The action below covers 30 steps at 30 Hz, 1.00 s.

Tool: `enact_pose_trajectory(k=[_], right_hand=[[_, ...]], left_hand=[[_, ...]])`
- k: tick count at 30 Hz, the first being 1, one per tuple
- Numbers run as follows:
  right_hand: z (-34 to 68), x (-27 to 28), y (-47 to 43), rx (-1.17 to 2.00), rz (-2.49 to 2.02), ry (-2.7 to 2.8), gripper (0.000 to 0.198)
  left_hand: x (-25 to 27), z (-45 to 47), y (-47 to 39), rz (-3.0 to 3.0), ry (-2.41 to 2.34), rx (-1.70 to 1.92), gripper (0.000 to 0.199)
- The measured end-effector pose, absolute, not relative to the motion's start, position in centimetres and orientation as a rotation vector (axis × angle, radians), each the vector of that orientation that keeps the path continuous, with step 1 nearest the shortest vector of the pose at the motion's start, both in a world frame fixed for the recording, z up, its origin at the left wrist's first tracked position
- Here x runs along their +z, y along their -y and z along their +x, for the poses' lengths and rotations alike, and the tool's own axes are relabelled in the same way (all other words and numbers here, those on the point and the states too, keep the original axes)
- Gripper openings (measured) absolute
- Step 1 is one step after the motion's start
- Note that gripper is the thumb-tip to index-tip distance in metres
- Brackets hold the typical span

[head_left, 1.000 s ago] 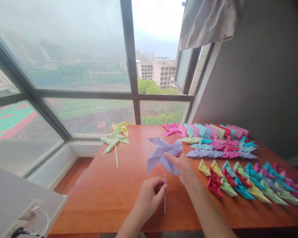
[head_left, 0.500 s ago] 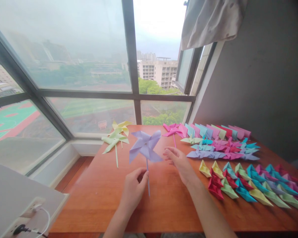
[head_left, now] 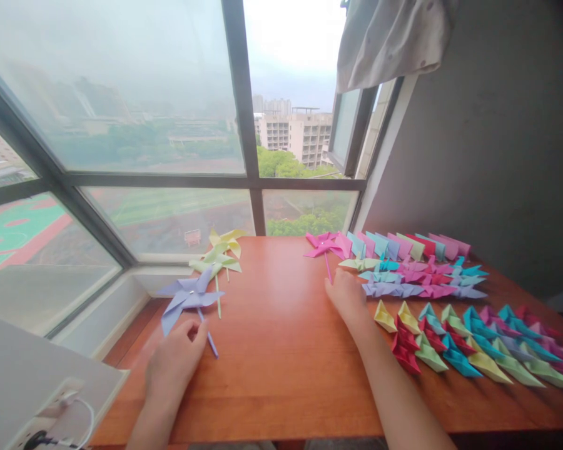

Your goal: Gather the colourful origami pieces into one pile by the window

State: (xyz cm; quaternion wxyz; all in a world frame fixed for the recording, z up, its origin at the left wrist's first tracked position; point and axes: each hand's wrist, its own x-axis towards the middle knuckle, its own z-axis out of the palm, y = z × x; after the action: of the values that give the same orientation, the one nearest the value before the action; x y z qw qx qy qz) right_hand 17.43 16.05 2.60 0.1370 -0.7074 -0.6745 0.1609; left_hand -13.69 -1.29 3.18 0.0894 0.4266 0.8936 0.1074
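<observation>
My left hand (head_left: 176,356) is at the left side of the table, its thumb and fingers closed on the stick of a purple paper pinwheel (head_left: 190,297). That pinwheel is tilted, its head partly over the table's left edge. My right hand (head_left: 349,297) has its fingertips pinched at the lower end of the stick of a pink pinwheel (head_left: 323,244); the back of the hand hides part of the grip. Behind the purple one lie a pale green pinwheel (head_left: 217,257) and a yellow pinwheel (head_left: 228,239).
Rows of folded paper boats (head_left: 460,356) cover the table's right side. Paper cranes (head_left: 417,272) and a row of standing folded papers (head_left: 403,245) are behind them. Windows border the wooden table (head_left: 272,375); a wall socket with a white cable (head_left: 91,412) is at lower left.
My left hand has carried the purple pinwheel from the middle to the left, down beside the green one. My right hand has moved to the pink pinwheel's stick and its fingers have closed.
</observation>
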Motion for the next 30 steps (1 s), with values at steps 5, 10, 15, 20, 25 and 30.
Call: enact_pose_trajectory(k=[5, 10, 15, 20, 25, 30], right_hand=[[16.9, 2.4, -16.7, 0.404, -2.153, 2.029, 0.029], [16.8, 2.0, -17.4, 0.393, -2.201, 2.039, 0.031], [16.6, 1.9, -18.3, 0.392, -2.212, 2.041, 0.034], [16.5, 2.0, -18.7, 0.415, -2.200, 2.068, 0.034], [16.7, 1.9, -18.0, 0.441, -2.172, 2.102, 0.034], [16.6, 1.5, -17.5, 0.449, -2.153, 2.091, 0.035]], left_hand=[[3.5, -12.5, 1.0, 1.332, -2.646, 0.310, 0.034], [3.6, -12.3, 1.1, 1.339, -2.659, 0.267, 0.034], [3.5, -12.6, 0.9, 1.334, -2.647, 0.141, 0.034], [3.7, -12.5, 0.1, 1.334, -2.658, 0.030, 0.036], [4.3, -12.3, -0.1, 1.294, -2.678, -0.046, 0.038], [4.4, -12.2, 0.5, 1.264, -2.706, -0.058, 0.041]])
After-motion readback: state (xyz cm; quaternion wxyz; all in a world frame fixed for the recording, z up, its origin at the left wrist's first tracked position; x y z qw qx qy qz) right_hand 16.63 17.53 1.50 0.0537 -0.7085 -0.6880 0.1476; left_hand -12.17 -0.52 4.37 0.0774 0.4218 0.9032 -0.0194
